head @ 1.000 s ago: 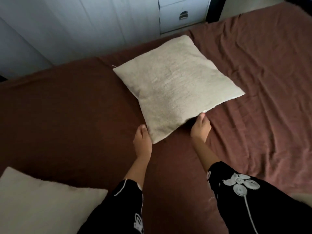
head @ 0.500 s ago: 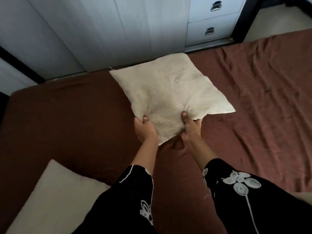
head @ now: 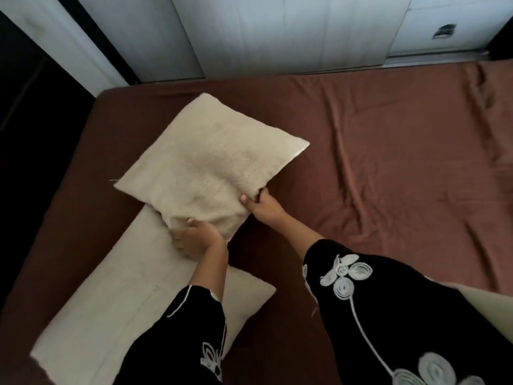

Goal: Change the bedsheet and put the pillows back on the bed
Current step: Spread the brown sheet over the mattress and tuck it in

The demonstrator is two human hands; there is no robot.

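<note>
**Over the brown sheet, both hands grip the square cushion**

Between my two hands I see the square cream cushion of nubbly fabric [head: 208, 173], held by its near edge and tilted, its far corners pointing away from my fingers. My left hand [head: 194, 240] clasps the near corner from below, fingers curled under the fabric and mostly hidden, the thumb pressed on top. My right hand [head: 261, 207] pinches the edge just to the right of that corner, thumb on the upper face, the other fingers tucked underneath.

Directly beneath my left fingers lies the long, flat cream pillow [head: 116, 309], stretching back toward me and to the left; the cushion's near corner overlaps its far end, though I cannot tell whether the two touch. Both sit on the smooth reddish-brown bedsheet [head: 388, 162], which is creased well to the right of my right hand.

Beyond my fingertips, past the bed's far edge, stands a pale white panelled cabinet [head: 277, 31]. Black sleeves with white embroidered flowers [head: 369, 315] cover both forearms.
</note>
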